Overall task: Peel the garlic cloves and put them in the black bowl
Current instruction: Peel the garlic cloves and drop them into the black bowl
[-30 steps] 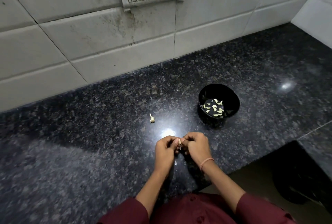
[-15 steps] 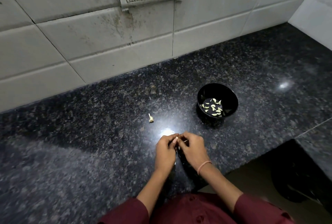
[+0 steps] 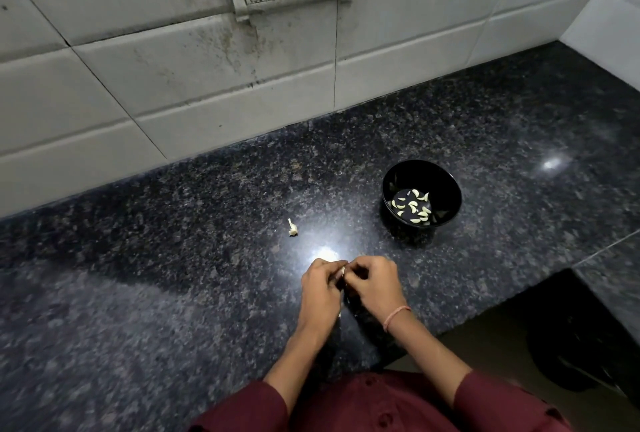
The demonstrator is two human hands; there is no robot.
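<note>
Pinching a garlic clove (image 3: 343, 271) between both sets of fingertips right now, left hand (image 3: 320, 288) and right hand (image 3: 372, 284) pressed close together low over the granite counter (image 3: 173, 293), just a sliver of white showing in the gap. Looking like mid-peel, probably picking at the skin, though too small to tell how much is off.

Sitting up and to the right, well apart from the hands: the black bowl (image 3: 446, 186), already holding a bunch of peeled cloves (image 3: 414, 208) on its bottom. So probably well along in the task.

Next up, guessing: finishing the skin, then reaching the right hand up-right and dropping the clove over the rim. Needing hardly any aim, nothing in between.

Lying off to the left past the hands, a little garlic stem scrap (image 3: 292, 227), out of the way.

Watching the counter edge (image 3: 450, 327) though, cutting in close beside the right wrist, easy spot for losing a slippery clove. Plenty of open room toward the tiled wall (image 3: 207, 85).
</note>
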